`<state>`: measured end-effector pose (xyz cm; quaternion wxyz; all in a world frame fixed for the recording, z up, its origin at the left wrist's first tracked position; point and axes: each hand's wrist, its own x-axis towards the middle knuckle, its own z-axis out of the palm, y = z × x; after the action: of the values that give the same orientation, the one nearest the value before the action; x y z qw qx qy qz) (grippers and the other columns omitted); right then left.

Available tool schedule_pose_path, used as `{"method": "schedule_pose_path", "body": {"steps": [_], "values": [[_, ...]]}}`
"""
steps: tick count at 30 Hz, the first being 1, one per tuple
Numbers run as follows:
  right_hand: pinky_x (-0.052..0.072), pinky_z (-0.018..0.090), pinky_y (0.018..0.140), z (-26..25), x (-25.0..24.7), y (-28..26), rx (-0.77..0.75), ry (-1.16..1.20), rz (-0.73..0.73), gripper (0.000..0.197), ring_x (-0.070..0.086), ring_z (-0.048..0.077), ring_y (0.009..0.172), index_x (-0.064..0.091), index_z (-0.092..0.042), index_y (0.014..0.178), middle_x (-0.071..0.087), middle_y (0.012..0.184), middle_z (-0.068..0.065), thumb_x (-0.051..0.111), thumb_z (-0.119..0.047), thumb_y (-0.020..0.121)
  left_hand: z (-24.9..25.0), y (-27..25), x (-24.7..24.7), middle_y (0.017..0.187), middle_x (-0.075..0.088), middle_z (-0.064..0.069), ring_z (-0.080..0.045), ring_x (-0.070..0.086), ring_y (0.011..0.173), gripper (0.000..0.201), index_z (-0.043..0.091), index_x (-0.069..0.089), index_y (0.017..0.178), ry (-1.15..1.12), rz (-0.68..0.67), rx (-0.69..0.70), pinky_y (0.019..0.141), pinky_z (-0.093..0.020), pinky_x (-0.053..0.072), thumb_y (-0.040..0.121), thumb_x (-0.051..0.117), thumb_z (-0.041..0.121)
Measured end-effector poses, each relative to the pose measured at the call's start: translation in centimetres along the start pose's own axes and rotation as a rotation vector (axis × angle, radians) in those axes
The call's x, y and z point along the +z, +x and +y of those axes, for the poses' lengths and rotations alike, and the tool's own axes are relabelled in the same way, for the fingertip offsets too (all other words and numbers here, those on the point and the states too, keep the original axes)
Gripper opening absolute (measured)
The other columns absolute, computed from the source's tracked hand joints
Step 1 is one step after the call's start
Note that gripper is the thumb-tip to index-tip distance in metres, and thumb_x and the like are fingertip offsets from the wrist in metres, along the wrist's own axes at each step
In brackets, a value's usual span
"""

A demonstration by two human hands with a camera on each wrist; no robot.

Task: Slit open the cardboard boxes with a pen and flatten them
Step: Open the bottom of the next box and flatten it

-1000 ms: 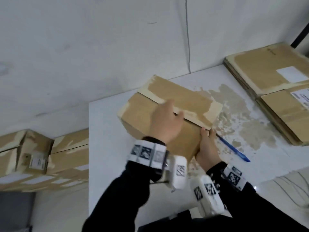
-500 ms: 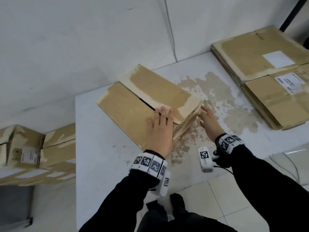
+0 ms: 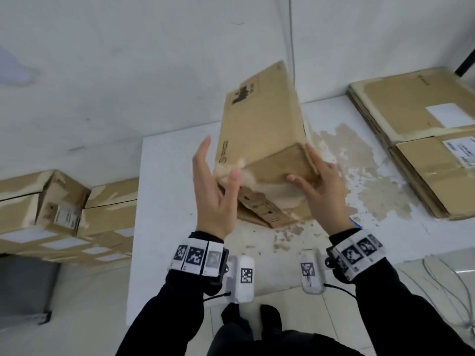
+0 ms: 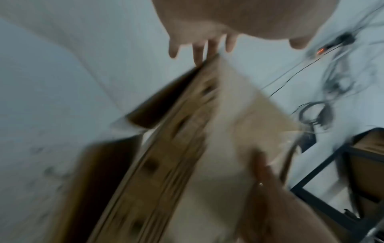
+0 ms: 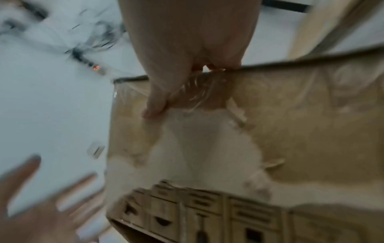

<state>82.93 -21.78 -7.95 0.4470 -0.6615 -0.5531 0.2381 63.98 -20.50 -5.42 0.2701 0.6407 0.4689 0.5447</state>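
A brown cardboard box is tipped up steeply over the white table, its far end high against the wall. My right hand grips its near end, thumb on the end face and fingers round the right side; the right wrist view shows the hand hooked over the box edge. My left hand is spread open just left of the box, its thumb close to the near corner. A printed flap hangs below. A blue pen tip peeks out beside my right wrist.
Flattened boxes are stacked at the table's right end. More taped boxes sit low to the left of the table. Cables lie on the floor to the right. The wall stands right behind the table.
The box, pressed part flat on the table half a second ago, is now lifted and tipped up on end. My right hand has taken its near end; my left hand has come off it.
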Motion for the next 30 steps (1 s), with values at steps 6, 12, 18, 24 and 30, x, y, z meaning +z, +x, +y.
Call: {"method": "schedule_pose_path", "body": {"steps": [6,12,18,24,30], "values": [[0.029,0.048,0.113,0.4,4.7,-2.4,-0.365,-0.323,-0.343,0.061,0.032,0.026,0.137,0.043,-0.020,0.139,0.040,0.146,0.003,0.057,-0.041,0.083,-0.6,1.7,0.4,0.158,0.018,-0.001,-0.017,0.009,0.147,0.079,0.037,0.019,0.149,0.341,-0.219,-0.278,0.118,-0.047,0.014,0.084,0.057,0.058],[0.040,0.027,0.099,5.2,-0.5,-1.9,-0.074,-0.049,0.201,0.027,0.051,0.017,0.114,0.057,-0.009,0.120,0.056,0.120,0.004,0.053,-0.009,0.093,-7.2,-2.1,-2.3,0.145,0.042,-0.016,-0.029,0.040,0.133,0.040,0.007,0.054,0.133,0.491,-0.169,-0.291,0.108,-0.020,0.021,0.092,0.056,0.008],[0.037,0.037,0.082,18.4,-3.3,-1.7,0.526,-0.677,-0.227,0.033,0.046,0.037,0.108,0.056,-0.006,0.107,0.053,0.111,0.018,0.064,-0.030,0.087,-8.2,-3.8,-0.8,0.150,0.033,-0.012,-0.032,0.034,0.128,0.032,0.009,0.051,0.130,0.576,-0.163,-0.186,0.101,-0.028,0.027,0.099,0.043,0.015],[0.032,0.029,0.050,12.2,-4.7,0.6,0.376,-0.338,-0.009,0.018,0.050,0.025,0.063,0.053,-0.001,0.099,0.059,0.083,0.015,0.044,-0.017,0.099,-8.8,-4.0,-1.7,0.151,0.027,-0.007,-0.027,0.033,0.129,0.051,0.014,0.045,0.135,0.523,-0.268,-0.204,0.106,-0.032,0.026,0.094,0.036,0.043],[0.035,0.027,0.054,-1.5,-0.4,7.2,0.143,-0.205,-0.269,0.027,0.050,0.023,0.068,0.048,-0.011,0.121,0.055,0.083,0.010,0.032,-0.011,0.099,-8.8,0.3,-3.6,0.123,0.047,-0.007,-0.028,0.043,0.113,0.055,0.017,0.057,0.111,0.776,-0.360,-0.039,0.091,-0.040,0.036,0.078,0.036,0.057]]}}
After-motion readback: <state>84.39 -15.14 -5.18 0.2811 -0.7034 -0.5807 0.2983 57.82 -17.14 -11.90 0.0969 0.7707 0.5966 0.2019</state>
